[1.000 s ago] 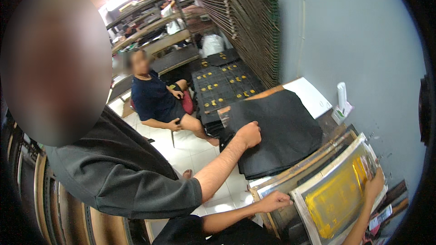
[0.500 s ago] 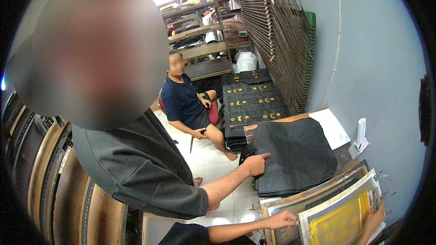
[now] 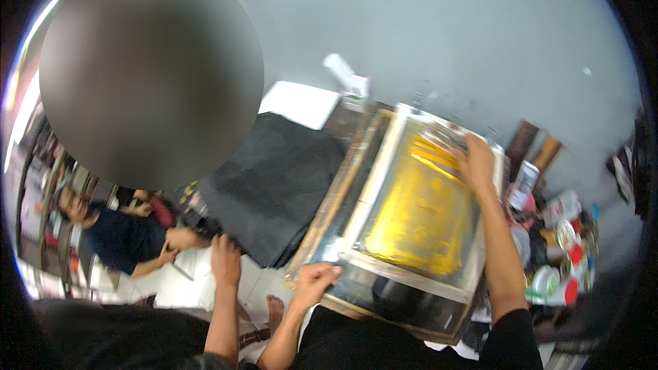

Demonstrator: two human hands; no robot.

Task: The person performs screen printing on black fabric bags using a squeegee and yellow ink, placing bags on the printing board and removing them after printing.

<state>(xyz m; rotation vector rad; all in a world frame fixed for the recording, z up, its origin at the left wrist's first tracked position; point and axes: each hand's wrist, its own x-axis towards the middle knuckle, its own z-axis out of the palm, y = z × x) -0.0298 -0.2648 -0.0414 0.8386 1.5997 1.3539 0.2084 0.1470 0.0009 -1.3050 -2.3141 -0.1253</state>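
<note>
A printing screen (image 3: 473,288) with a pale frame and yellow ink on its mesh lies tilted over a dark board with a wooden edge (image 3: 373,313). My right hand (image 3: 476,161) is at the screen's far right, its fingers closed round the end of a blurred bar that looks like a squeegee (image 3: 439,136). Beside the screen's near left corner, my left hand (image 3: 317,284) is loosely curled over the board's edge, with nothing visible in it. Left of the board lies a stack of black fabric pieces (image 3: 274,185). A co-worker's hand (image 3: 225,260) hangs at its near edge.
Ink tubs and jars (image 3: 565,260) crowd the right side, beside wooden-handled tools (image 3: 534,151). White paper (image 3: 301,104) and a small box (image 3: 355,92) lie by the grey wall. A standing co-worker is close on the left; another person (image 3: 123,236) sits farther left.
My view has swung right and down, bringing the ink tubs in. The co-worker's pointing hand has drawn back from the fabric stack to its near edge. Both my hands stay by the screen.
</note>
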